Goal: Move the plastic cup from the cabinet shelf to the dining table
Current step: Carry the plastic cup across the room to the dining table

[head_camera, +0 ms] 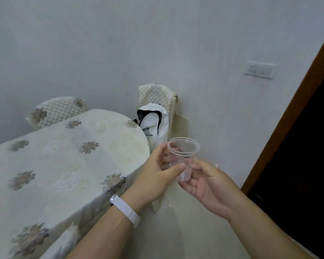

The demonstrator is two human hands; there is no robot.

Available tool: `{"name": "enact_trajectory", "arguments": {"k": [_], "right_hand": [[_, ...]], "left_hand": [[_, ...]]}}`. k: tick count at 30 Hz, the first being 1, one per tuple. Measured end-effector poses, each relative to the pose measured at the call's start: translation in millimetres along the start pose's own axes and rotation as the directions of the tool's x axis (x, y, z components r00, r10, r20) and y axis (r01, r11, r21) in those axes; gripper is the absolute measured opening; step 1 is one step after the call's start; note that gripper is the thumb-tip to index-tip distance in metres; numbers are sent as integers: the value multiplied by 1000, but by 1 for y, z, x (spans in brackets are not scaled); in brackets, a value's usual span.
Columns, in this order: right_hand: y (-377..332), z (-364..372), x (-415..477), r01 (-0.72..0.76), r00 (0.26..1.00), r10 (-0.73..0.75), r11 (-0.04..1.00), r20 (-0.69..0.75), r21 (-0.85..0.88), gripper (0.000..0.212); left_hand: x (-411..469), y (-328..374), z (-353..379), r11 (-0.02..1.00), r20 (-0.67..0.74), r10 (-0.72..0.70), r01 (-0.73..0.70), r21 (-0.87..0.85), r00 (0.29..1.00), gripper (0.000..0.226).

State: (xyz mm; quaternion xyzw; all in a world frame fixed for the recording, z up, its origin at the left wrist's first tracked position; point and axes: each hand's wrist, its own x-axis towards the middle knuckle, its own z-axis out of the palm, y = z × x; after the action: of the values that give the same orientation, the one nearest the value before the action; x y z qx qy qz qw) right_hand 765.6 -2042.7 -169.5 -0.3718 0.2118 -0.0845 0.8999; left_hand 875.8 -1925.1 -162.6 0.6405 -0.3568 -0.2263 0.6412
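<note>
A clear plastic cup is held upright in the air, just off the right edge of the dining table. My left hand, with a white band on its wrist, wraps the cup's side with thumb and fingers. My right hand touches the cup's lower part with its fingertips, palm turned up. The table is oval and covered with a cream cloth with grey flower patterns. The cabinet shelf is out of view.
Two chairs with quilted covers stand at the table's far side, one at the back left and one by the wall with a white cloth draped on it. A dark doorway with a brown frame is on the right.
</note>
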Motion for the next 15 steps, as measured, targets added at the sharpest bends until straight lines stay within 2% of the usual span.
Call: {"name": "enact_trajectory", "arguments": {"k": [4, 7, 10, 15], "right_hand": [[5, 19, 59, -77, 994, 79, 997, 80, -29, 63], [17, 40, 105, -125, 983, 135, 989, 123, -81, 57], [27, 58, 162, -176, 980, 185, 978, 78, -112, 59], [22, 91, 253, -196, 980, 199, 966, -2, -166, 47]], "left_hand": [[20, -20, -41, 999, -113, -44, 44, 0, 993, 57], [37, -39, -78, 997, -186, -77, 72, -30, 979, 52], [66, -58, -119, 995, -219, -83, 69, -69, 972, 47], [134, -87, -185, 988, -207, -113, 87, -128, 972, 53]]}}
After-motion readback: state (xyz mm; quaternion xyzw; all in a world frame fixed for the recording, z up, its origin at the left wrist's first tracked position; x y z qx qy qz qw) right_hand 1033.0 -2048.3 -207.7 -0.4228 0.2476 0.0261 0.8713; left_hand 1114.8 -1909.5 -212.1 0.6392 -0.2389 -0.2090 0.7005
